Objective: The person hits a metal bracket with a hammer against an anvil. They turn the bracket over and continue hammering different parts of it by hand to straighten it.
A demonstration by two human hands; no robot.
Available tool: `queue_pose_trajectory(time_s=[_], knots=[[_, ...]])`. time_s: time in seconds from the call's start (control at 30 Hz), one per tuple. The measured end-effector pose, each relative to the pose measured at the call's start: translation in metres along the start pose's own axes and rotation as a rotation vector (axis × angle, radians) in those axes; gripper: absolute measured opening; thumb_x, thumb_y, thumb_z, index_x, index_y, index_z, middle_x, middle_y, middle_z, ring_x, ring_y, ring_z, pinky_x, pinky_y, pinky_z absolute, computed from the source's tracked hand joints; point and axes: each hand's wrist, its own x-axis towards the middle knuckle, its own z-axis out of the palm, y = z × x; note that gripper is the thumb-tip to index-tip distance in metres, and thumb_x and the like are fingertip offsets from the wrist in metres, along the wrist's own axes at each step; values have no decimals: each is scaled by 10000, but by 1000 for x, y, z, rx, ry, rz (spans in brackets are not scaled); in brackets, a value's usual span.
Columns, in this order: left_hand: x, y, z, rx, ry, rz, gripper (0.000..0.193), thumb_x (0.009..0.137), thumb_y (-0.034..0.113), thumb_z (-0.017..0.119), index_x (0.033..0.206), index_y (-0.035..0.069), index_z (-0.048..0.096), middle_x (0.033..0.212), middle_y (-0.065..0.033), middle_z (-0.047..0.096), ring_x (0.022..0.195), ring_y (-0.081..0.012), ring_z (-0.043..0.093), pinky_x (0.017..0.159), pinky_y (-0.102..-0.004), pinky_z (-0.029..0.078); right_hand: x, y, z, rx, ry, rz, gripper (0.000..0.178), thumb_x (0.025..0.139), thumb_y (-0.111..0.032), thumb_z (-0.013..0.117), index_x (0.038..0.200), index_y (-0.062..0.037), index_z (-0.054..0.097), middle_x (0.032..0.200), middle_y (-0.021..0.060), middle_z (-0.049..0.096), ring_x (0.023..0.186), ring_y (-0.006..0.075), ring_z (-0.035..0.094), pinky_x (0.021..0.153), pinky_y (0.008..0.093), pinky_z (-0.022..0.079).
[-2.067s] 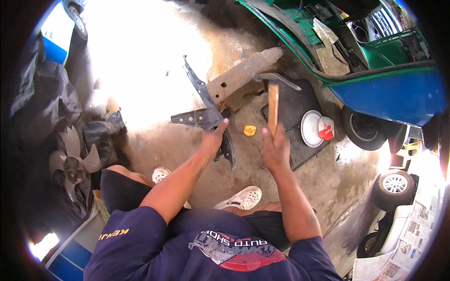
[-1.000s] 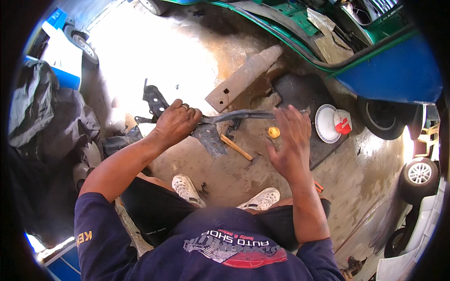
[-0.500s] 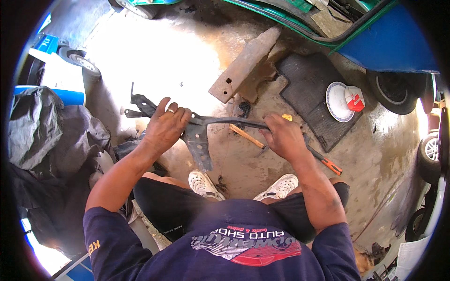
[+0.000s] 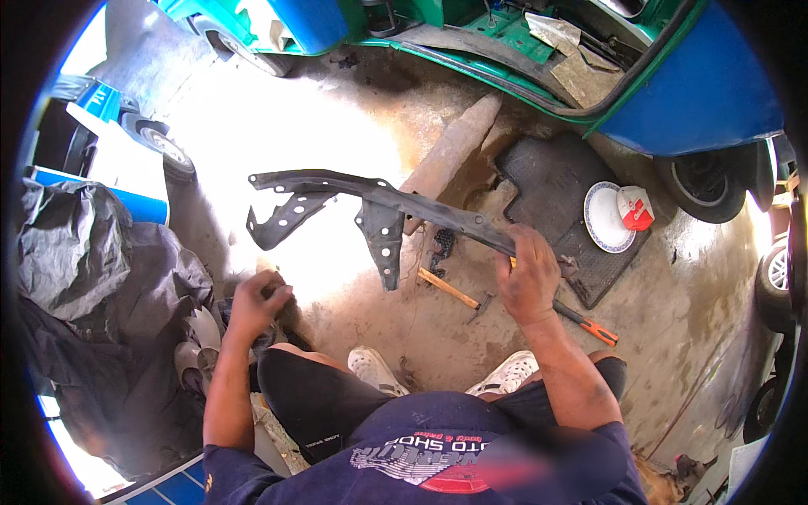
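A long dark metal bracket (image 4: 442,214) with holes and two side plates is held up in front of me. My right hand (image 4: 530,273) is closed around its right end, and the far end reaches left over the bright floor. My left hand (image 4: 259,305) is apart from the bracket, lower and to its left. Its fingers are curled in, with nothing visible in them. Behind the bracket, a rusty anvil (image 4: 459,139) is partly covered by it. A hammer with a wooden handle (image 4: 449,289) lies on the floor below the bracket.
An orange-and-black tool handle (image 4: 599,331) lies beyond my right wrist. On a black rubber mat (image 4: 539,181) are a white plate (image 4: 602,217) and a red-and-white box (image 4: 635,208). A green-and-blue vehicle (image 4: 673,84) stands ahead; dark cloth (image 4: 76,244) is heaped at left.
My left hand has let go of the bracket and dropped toward my left knee. Held by my right hand alone, the bracket has turned, showing its broad perforated side.
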Motion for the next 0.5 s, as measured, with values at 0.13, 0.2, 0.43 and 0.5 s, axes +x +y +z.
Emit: queue_pose_trajectory(time_s=[0.13,0.2,0.43,0.5], knots=[[-54,-112,49,-842,-123,-804,241,964,230,779,1066,15,744,989,-42,746,891,-224,709,788,-390,565,0,6,-7,20,64,-13,489,766,-92,790,1225,-25,634,1243,162,688,1169,393,650,1004,489,520],[-97,-134,95,-1205,-35,-984,243,969,235,774,1070,16,744,991,-43,746,892,-223,708,790,-388,565,1,7,-7,24,75,-15,499,759,-88,791,1229,-24,633,1249,168,686,1166,399,649,1009,491,514],[-165,-139,189,-1567,174,-1137,253,984,249,757,1084,18,744,995,-46,748,895,-217,705,797,-383,563,-13,14,-12,-19,86,-45,514,742,-69,784,1235,-33,642,1268,169,688,1165,400,651,1005,489,504],[-169,-143,191,-1570,178,-1133,256,988,254,753,1088,19,744,997,-47,748,896,-216,705,799,-382,562,-19,12,-13,-32,86,-59,509,738,-62,778,1228,-34,645,1273,168,689,1162,399,651,1003,490,502]])
